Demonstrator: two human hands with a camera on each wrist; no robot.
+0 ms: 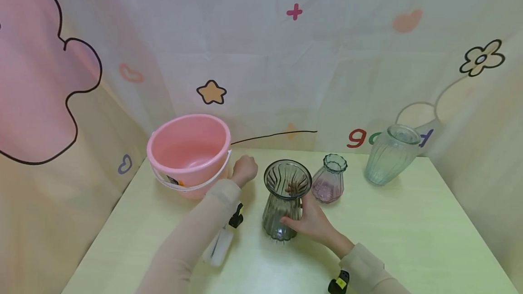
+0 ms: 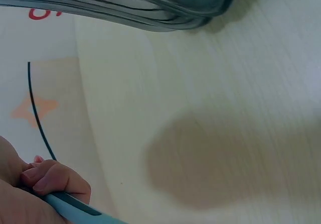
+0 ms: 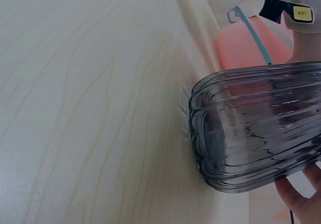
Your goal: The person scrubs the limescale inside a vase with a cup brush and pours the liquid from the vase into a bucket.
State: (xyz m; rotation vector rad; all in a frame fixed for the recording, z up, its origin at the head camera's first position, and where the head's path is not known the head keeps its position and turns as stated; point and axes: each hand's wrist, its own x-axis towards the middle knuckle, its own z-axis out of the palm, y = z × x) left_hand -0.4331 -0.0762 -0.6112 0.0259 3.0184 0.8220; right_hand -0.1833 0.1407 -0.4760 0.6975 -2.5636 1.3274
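My left hand (image 1: 245, 170) grips the light-blue handle (image 2: 83, 211) of a cleaning brush with a long white head (image 1: 218, 246). The brush slants back under the left forearm, which hides part of it. My right hand (image 1: 316, 221) holds a grey, ribbed glass vase (image 1: 273, 214) by its right side, thumb in front and fingers behind. Upright and wide-mouthed, the vase has its base at or very near the tabletop. In the right wrist view, the vase (image 3: 251, 128) lies across the picture with fingertips (image 3: 288, 191) against its wall.
A pink bucket (image 1: 189, 180) with a white handle stands at the back left. Behind the grey vase is a smaller green-and-purple glass vase (image 1: 328, 185). A pale green glass vase (image 1: 390, 158) stands at the back right of the table (image 1: 408, 235). A printed curtain (image 1: 261, 71) hangs behind.
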